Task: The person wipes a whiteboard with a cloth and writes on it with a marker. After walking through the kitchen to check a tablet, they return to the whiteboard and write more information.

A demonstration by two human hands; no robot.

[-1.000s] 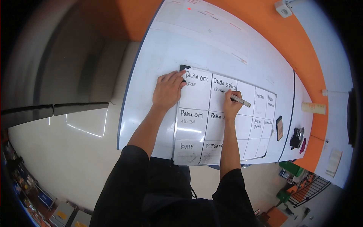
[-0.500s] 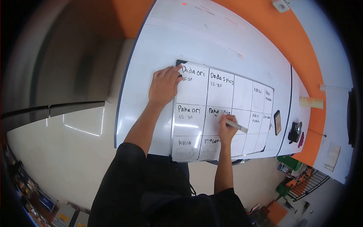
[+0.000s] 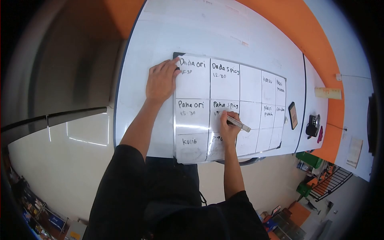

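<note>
A framed whiteboard [image 3: 192, 87] ruled into boxes lies flat before me, with handwritten words such as "Dada ori" and "Paha spicy". At its upper left edge, near the black corner piece [image 3: 179, 54], my left hand [image 3: 161, 82] grips the rim with its fingers. A small dark bit shows by those fingertips; I cannot make out what it is. My right hand [image 3: 229, 127] is closed around a light grey marker [image 3: 241, 125], its back end pointing to the lower right. The tip is hidden by the fingers, over the "Paha spicy" box, where a short mark shows.
Under the board is a white table [image 3: 160, 34] with a dark edge on the left. A phone [image 3: 293, 115] lies right of the board, and a black device [image 3: 312, 126] sits farther right. An orange wall band runs behind. Green bins [image 3: 309, 159] stand at lower right.
My view has shifted, so the board appears farther left and higher. A small mark now shows under "Paha spicy", and my right hand with the marker sits slightly right of it.
</note>
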